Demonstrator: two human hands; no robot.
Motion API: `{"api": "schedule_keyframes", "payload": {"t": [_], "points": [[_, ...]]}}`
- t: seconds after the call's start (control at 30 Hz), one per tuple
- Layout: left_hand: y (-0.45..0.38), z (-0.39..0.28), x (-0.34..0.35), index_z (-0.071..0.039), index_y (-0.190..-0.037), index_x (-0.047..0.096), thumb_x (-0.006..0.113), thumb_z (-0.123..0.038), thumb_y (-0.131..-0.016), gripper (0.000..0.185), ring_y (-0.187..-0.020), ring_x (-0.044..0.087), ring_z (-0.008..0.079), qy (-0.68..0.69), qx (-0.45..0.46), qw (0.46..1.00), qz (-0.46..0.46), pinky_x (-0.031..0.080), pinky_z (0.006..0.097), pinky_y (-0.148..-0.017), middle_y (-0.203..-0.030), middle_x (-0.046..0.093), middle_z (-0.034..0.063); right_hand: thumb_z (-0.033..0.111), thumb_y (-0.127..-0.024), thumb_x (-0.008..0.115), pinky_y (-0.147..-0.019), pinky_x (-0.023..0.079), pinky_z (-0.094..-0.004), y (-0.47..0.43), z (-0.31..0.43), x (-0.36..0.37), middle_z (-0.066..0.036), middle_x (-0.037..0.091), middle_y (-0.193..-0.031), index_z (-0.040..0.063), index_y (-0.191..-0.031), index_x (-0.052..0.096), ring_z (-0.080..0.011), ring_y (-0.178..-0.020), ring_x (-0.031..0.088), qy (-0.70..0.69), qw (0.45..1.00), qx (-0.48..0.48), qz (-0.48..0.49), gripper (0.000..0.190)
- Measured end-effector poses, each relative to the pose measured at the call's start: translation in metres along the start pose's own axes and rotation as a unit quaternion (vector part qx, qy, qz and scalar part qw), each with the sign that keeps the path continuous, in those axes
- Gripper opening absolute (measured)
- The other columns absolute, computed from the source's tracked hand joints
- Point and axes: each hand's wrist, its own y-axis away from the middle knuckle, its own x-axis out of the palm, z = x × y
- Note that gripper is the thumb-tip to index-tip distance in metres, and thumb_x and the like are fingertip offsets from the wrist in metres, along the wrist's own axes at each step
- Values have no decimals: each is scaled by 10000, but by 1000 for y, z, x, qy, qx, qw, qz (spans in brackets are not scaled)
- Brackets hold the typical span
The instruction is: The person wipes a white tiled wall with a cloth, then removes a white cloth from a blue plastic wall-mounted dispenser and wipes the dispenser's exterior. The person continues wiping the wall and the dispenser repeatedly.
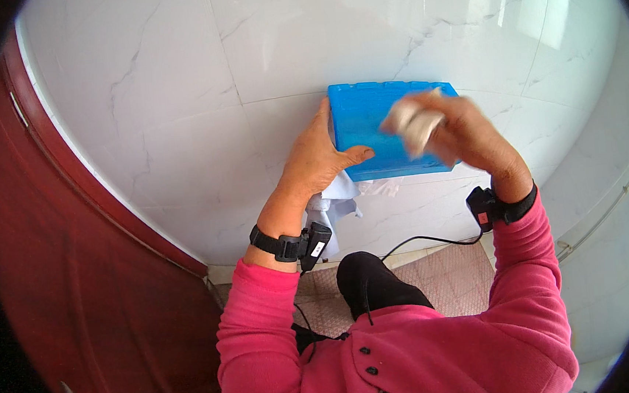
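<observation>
A blue plastic box (365, 131) is against the white tiled wall before me. My left hand (317, 157) grips its left side, with the thumb over the front face. My right hand (461, 127) is blurred in front of the box's right part and holds a crumpled whitish wad, perhaps cloth or paper (420, 127). Whether the wad touches the box I cannot tell. Below the box's lower left corner hangs a pale bluish-white cloth (329, 206), tied or bunched partway down. Thin, pale crumpled material (383, 186) shows under the box's lower edge.
Glossy marbled wall tiles (176, 124) fill the space ahead. A dark red door (90, 303) with its frame stands at the left. A black cable (434, 237) runs from the right wrist device (482, 209). Patterned floor (443, 280) lies below.
</observation>
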Motion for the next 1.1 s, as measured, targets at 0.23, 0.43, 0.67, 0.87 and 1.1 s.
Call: {"api": "schedule_keyframes", "payload": {"t": [0.23,0.43,0.67,0.87,1.1], "points": [[-1,2,0,-43,-1451,380,870,-242,-696,922,-1179,593,365,35,8,999,-6,466,420,-1000,-1290,602,226,-16,-882,648,-875,563,-360,-59,-13,23,-103,663,-1201,109,-1228,629,-288,-1046,679,128,966,-128,-185,369],[-1,-5,-2,-56,-1456,389,853,-214,-702,899,-1203,577,347,-12,-20,1000,3,454,408,-1018,-1317,591,198,105,-907,639,-876,532,-385,-105,1,50,-84,641,-1146,150,-1166,686,-291,-1048,634,295,946,-129,32,266],[-1,1,-1,-30,-1471,364,846,-223,-721,912,-1206,579,343,25,-2,1000,2,458,399,-1017,-1320,587,213,122,-926,618,-869,519,-382,-102,-7,27,-80,637,-1070,130,-1142,700,-271,-1020,628,250,957,-113,88,231],[-1,8,0,-17,-1497,330,854,-307,-731,972,-1229,568,343,25,1,1000,0,454,403,-1032,-1353,559,241,107,-895,663,-830,532,-375,-76,-14,0,-78,648,-1050,121,-1103,706,-264,-981,650,403,913,-14,60,212],[0,3,0,-31,-1498,330,855,-307,-732,968,-1223,566,339,30,-9,999,-2,447,407,-1035,-1354,560,220,112,-847,664,-872,507,-387,-84,-8,32,-50,651,-1074,147,-1083,706,-258,-1030,635,341,926,-151,-62,242]]}}
